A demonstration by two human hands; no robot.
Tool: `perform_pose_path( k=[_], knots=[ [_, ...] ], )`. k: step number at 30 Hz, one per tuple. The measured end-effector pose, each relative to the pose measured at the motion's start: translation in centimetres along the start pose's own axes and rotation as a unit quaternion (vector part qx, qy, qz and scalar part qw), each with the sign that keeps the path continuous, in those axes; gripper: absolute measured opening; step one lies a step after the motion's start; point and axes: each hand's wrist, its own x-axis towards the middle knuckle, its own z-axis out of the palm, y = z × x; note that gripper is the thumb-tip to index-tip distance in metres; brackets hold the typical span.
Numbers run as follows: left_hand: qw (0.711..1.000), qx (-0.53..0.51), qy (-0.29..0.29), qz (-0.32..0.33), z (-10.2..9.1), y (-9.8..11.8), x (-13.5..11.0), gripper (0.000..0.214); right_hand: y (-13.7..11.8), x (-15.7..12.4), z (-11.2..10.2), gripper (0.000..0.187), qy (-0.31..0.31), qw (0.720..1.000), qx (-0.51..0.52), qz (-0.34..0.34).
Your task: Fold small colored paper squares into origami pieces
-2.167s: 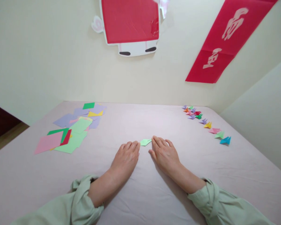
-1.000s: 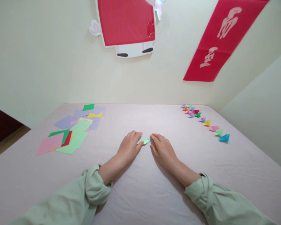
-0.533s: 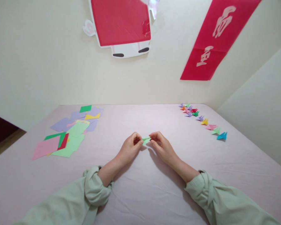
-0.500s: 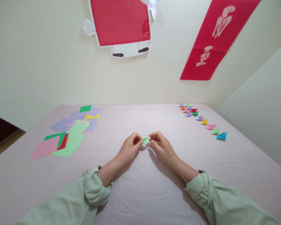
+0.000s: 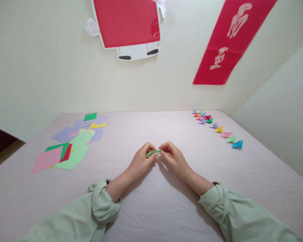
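Observation:
A small piece of folded light-green paper (image 5: 151,153) is pinched between my two hands, just above the middle of the cloth-covered table. My left hand (image 5: 143,158) grips it between thumb and fingers, and one pointed end sticks out through them to the left. On its right end, the thumb and fingertips of my right hand (image 5: 173,156) are closed. The fingertips of both hands nearly meet and cover much of the paper, so its exact folded shape is hard to make out.
To the left lies a spread of loose coloured sheets (image 5: 75,156), in pink, green, purple, red and yellow. Several small folded paper cranes (image 5: 226,134) form a slanting row at the right. Behind the pale tablecloth (image 5: 141,127) rises a wall with red hangings (image 5: 224,50).
My hands have come closer together. The green paper has shifted left and turned, and its pointed end now shows through my left fingers.

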Motion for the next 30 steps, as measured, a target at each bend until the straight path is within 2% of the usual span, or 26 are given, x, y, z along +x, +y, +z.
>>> perform_pose_path(
  k=[13,24,30],
  knots=[
    [0.998,0.04,0.017,0.035,-0.15,-0.04,0.04,0.013,-0.33,0.01,0.04,0.007,0.001,1.0,0.001,0.013],
    [0.999,0.022,0.015,0.021,-0.06,0.13,-0.02,0.014,-0.67,-0.06,-0.04,0.008,0.005,1.0,-0.022,0.003],
    [0.997,0.056,0.027,0.037,0.0,-0.03,-0.03,0.011,-0.34,0.02,0.07,0.009,0.02,0.999,0.013,0.031]
  ],
)
